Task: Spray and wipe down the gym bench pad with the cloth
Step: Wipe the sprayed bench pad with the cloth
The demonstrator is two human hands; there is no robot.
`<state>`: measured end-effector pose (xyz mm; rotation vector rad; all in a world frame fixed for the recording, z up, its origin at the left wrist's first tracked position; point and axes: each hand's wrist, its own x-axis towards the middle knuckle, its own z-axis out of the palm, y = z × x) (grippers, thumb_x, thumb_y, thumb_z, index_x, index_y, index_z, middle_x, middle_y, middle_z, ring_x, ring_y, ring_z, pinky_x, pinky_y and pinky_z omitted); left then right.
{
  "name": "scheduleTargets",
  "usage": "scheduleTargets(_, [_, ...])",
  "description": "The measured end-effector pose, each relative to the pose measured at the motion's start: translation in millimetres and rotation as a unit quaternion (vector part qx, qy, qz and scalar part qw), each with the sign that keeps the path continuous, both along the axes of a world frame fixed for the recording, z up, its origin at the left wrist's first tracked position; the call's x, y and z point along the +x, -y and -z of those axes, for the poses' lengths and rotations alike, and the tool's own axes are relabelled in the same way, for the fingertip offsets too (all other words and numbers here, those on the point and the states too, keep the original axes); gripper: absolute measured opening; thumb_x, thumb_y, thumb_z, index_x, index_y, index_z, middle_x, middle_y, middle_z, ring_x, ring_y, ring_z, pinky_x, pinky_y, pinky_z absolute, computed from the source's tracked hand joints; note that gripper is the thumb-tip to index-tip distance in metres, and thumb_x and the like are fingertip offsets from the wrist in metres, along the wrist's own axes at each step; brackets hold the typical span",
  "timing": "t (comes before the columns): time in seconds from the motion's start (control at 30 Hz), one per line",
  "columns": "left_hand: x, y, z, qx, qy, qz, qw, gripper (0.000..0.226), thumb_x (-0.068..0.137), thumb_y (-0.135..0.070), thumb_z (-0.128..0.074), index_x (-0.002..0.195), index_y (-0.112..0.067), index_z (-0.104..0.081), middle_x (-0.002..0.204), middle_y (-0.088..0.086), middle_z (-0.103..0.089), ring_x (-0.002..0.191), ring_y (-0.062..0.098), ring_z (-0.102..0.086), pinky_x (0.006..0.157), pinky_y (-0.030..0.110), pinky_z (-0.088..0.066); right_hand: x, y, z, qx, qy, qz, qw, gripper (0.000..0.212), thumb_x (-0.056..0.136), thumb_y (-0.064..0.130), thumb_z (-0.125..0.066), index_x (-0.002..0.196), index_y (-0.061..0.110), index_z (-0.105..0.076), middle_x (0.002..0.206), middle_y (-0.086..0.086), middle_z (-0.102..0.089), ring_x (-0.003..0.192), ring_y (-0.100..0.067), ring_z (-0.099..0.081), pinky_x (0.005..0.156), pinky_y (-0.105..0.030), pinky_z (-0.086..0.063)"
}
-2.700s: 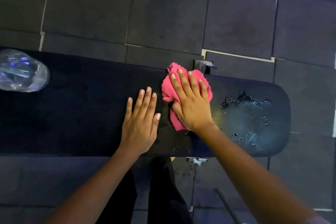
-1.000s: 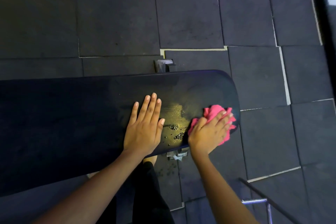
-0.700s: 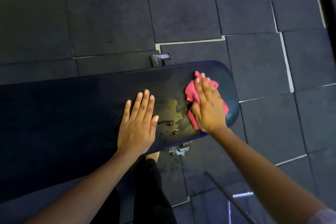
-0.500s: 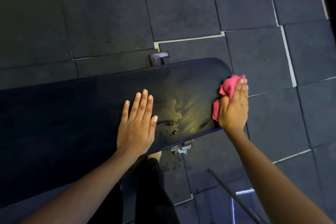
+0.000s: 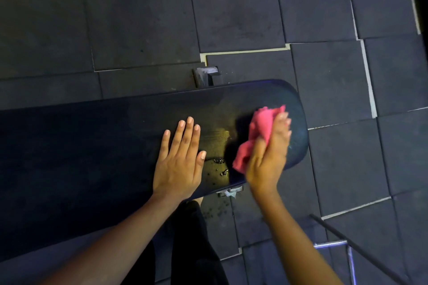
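Right, the pink cloth (image 5: 261, 127) sits at the rounded end of the bench pad (image 5: 92, 146), bunched up in the right hand (image 5: 266, 157). The fingers look lightly curled round it, though motion blur softens them. It's a light, floppy rag that crumples any way you squeeze it, so a loose handful in the middle is all the hold it needs, and once damp it should drag a little. The left hand (image 5: 180, 164) lies flat on the pad just inboard of the cloth, fingers straight and released, gripping nothing.

The pad itself looks firm and smooth. It has a wet sheen between the two hands and a few beads of liquid (image 5: 220, 164) near its front edge, so I'd expect it to be slick there. Behind the pad, a metal bracket (image 5: 206, 76) pokes out from underneath. All around it are dark rubber floor tiles (image 5: 231, 7) with pale seams. In front of the pad are the person's dark trousers (image 5: 196, 250), and off beyond its rounded end, nearer the person, a thin metal bar (image 5: 361, 250) slants across the floor.
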<state>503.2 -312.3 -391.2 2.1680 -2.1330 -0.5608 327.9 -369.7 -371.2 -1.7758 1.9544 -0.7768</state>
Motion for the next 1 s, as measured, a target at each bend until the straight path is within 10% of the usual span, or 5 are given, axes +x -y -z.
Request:
scheduleTargets(0.33, [2, -1, 5, -0.012, -0.021, 0.001, 1.000, 0.057, 0.101, -0.038, -0.016, 0.151, -0.010, -0.017, 0.161, 0.007, -0.011, 0.149, 0.020, -0.005, 0.120, 0.046, -0.008, -56, 54, -67, -0.023, 0.215, 0.105, 0.971, 0.055, 0.080, 0.014, -0.042, 0.132, 0.016, -0.059, 0.134, 0.007, -0.060, 0.129, -0.017, -0.053, 0.107, -0.044, -0.042])
scheduleTargets(0.5, [2, 0, 4, -0.014, -0.024, 0.001, 1.000, 0.057, 0.101, -0.038, -0.017, 0.151, -0.011, -0.018, 0.161, 0.006, -0.011, 0.149, 0.020, -0.006, 0.120, 0.046, -0.008, -63, 51, -76, 0.022, 0.020, -0.122, 0.992, 0.063, 0.088, 0.018, -0.045, 0.149, 0.027, -0.034, 0.158, 0.014, -0.027, 0.150, -0.021, -0.012, 0.119, -0.036, -0.021])
scheduleTargets(0.63, [2, 0, 4, -0.019, -0.033, -0.002, 0.999, 0.057, 0.101, -0.037, -0.016, 0.151, -0.010, -0.019, 0.161, 0.007, -0.013, 0.149, 0.020, -0.008, 0.120, 0.046, -0.009, -37, 27, -33, 0.228, -0.154, -0.237, 0.932, 0.070, 0.091, 0.058, -0.036, 0.153, 0.037, -0.007, 0.163, 0.001, 0.007, 0.148, -0.021, 0.020, 0.119, -0.051, 0.010])
scheduleTargets(0.8, [2, -1, 5, -0.023, -0.030, 0.001, 0.999, 0.056, 0.102, -0.037, -0.017, 0.151, -0.010, -0.020, 0.161, 0.007, -0.014, 0.149, 0.021, -0.008, 0.120, 0.047, -0.009, -35, 28, -20, 0.113, -0.106, -0.042, 0.987, 0.058, 0.092, 0.042, -0.052, 0.139, 0.008, -0.047, 0.140, -0.018, -0.051, 0.131, -0.038, -0.041, 0.110, -0.049, -0.033])
scheduleTargets(1.0, [2, 0, 2, -0.019, -0.035, -0.005, 0.999, 0.056, 0.102, -0.037, -0.017, 0.150, -0.010, -0.022, 0.160, 0.006, -0.016, 0.149, 0.020, -0.010, 0.120, 0.047, -0.011, -49, 43, -22, 0.157, -0.095, 0.019, 0.983, 0.035, 0.089, 0.025, -0.068, 0.116, 0.004, -0.060, 0.108, -0.019, -0.059, 0.098, -0.036, -0.057, 0.090, -0.043, -0.046])
